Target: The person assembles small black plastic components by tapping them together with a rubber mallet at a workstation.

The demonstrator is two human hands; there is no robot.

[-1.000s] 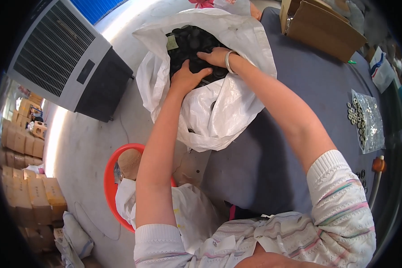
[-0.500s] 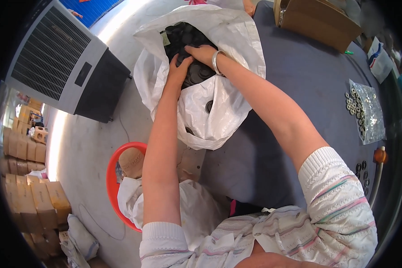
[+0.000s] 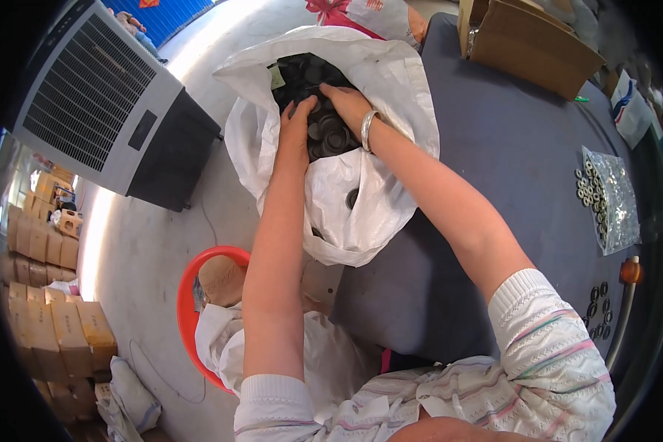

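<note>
At far left stands a grey air cooler (image 3: 96, 103). In the upper middle, the left hand (image 3: 296, 125) and right hand (image 3: 346, 107) dig into black discs (image 3: 324, 136) inside the white sack (image 3: 361, 199); whether either grip is closed, I cannot tell. At right, the grey tabletop (image 3: 493, 147) bears a bag of rings (image 3: 608, 199).

Grey counter (image 3: 493, 147) carries an open cardboard box (image 3: 530, 37) at the far edge and a clear bag of metal rings (image 3: 608, 199) on the right, loose dark rings (image 3: 599, 309) nearer. On the floor: grey air cooler (image 3: 96, 103) at left, red basin (image 3: 188, 309) below it, stacked cartons (image 3: 37, 295) along the left rim.
</note>
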